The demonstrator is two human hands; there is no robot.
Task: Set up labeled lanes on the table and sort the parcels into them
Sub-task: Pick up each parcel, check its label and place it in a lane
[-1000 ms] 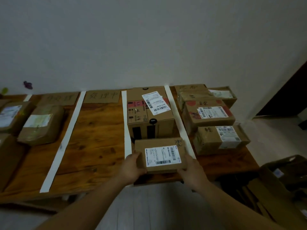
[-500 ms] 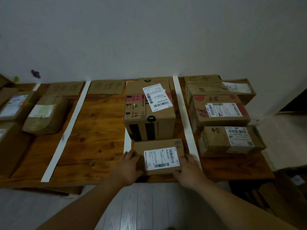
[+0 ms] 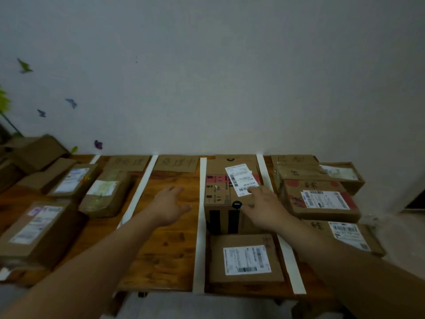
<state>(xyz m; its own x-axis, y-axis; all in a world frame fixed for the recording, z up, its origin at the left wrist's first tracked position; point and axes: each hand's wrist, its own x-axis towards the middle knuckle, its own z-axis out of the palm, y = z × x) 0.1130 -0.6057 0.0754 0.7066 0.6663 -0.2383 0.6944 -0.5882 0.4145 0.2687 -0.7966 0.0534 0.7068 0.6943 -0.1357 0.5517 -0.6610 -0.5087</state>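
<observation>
Mid-frame, left hand [image 3: 169, 207] spread above the table [image 3: 161, 252]; right hand [image 3: 264, 210] spread at the tall box [image 3: 218, 189], parcel [image 3: 246, 259] below it.

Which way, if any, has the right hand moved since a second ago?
Yes. The right hand left the small parcel and went forward, toward the wall, over the big box.

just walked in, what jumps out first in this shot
White tape strips split the wooden table into lanes. Both hands reach in open: the right hand at the tall box with a slanted label, the left hand over the bare wood of the lane beside it. A flat parcel lies at the near edge in front of that box.
</observation>
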